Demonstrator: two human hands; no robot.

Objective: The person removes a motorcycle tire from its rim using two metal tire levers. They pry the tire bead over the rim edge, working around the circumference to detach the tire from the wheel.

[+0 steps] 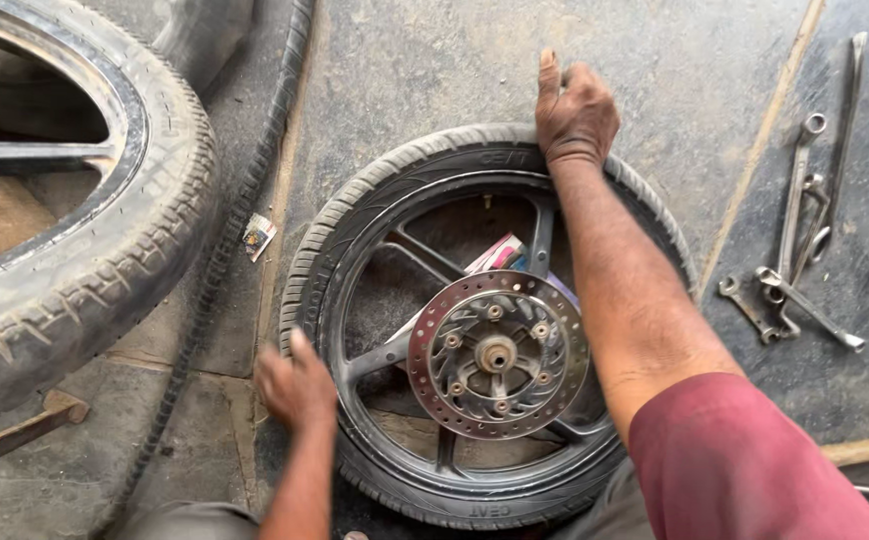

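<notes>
A: Head view, L to R pls. What's far left?

B: Big tyre [75,230] on a dark rim, partly out of frame. A loose rubber strip [225,250] runs down the floor [695,80] beside it. Small wrapper [259,236] just right of the strip.

A: Left hand?

B: Left hand [298,385] sits on the near-left edge of the wheel [355,230], palm down, fingers curled over the tyre. Looks like it's pressing/gripping the rubber, no tool in it.

A: And the wheel itself?

B: Lies flat on the floor, centre frame, disc side up. Drilled brake disc [498,354] w/ hub in the middle, dark spokes around it. Pink and white packet [500,253] shows through the spokes under the wheel.

A: Right hand?

B: Right hand [575,108] at the far edge of the wheel, arm stretched across it. Fingers bent down over the tyre's outer side, index more or less straight. Holds the tyre only. Red sleeve [745,470] at lower right.

A: Far right?

B: Spanners [790,290] in a loose pile on the floor, well apart from the wheel.
</notes>
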